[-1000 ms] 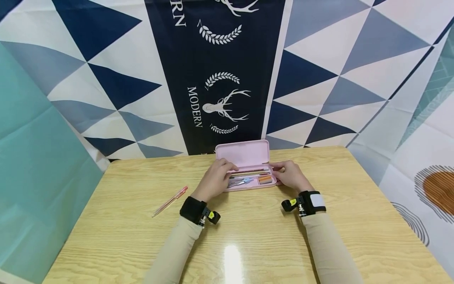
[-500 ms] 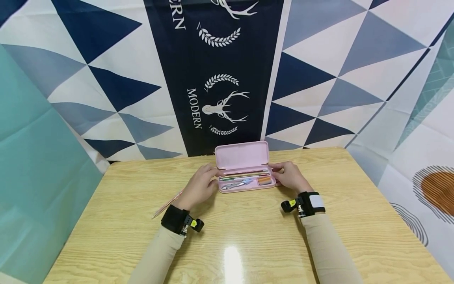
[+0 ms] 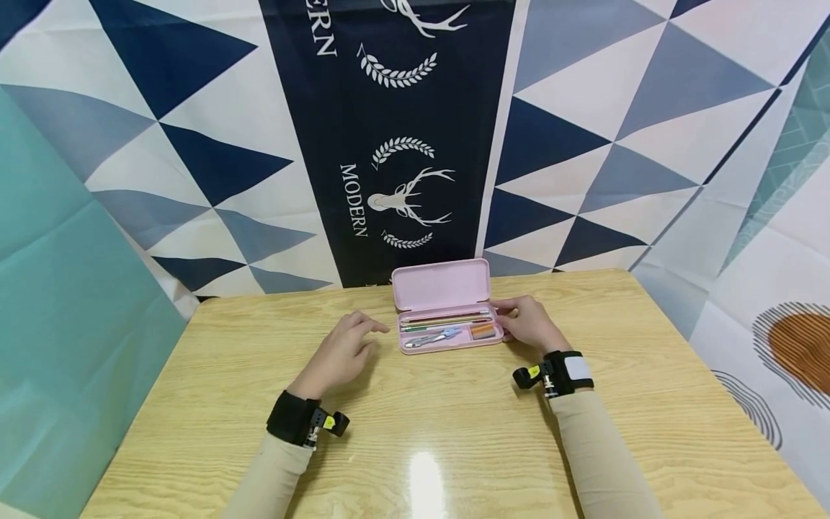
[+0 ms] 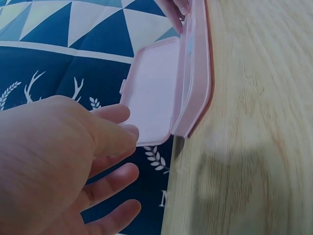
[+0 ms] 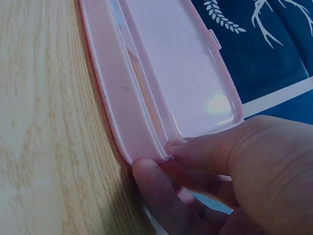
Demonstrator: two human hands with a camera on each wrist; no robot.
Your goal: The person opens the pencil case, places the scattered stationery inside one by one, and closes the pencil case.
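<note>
An open pink pencil case (image 3: 441,286) stands at the back of the table, its lid tipped up against the backdrop. Inside lie several pencils (image 3: 447,319), a drawing compass (image 3: 434,337) with a light blue part, and a small orange-and-grey block (image 3: 483,331). My right hand (image 3: 528,322) pinches the case's right end, thumb at the rim and forefinger on the outer wall in the right wrist view. Off the case's left end, my left hand (image 3: 340,353) hovers with loosely bent fingers and holds nothing. A pinkish pen on the left is now hidden behind that hand.
The wooden table (image 3: 467,432) reaches to a patterned cloth backdrop (image 3: 402,144) directly behind the case. A teal cloth (image 3: 78,303) hangs on the left, and a white patterned cloth (image 3: 733,339) on the right. Each wrist wears a camera strap.
My left hand has left the pencil case's left part and moved left and toward me, over the pen. The compass and pencils now show in full. My right hand stays at the right end.
</note>
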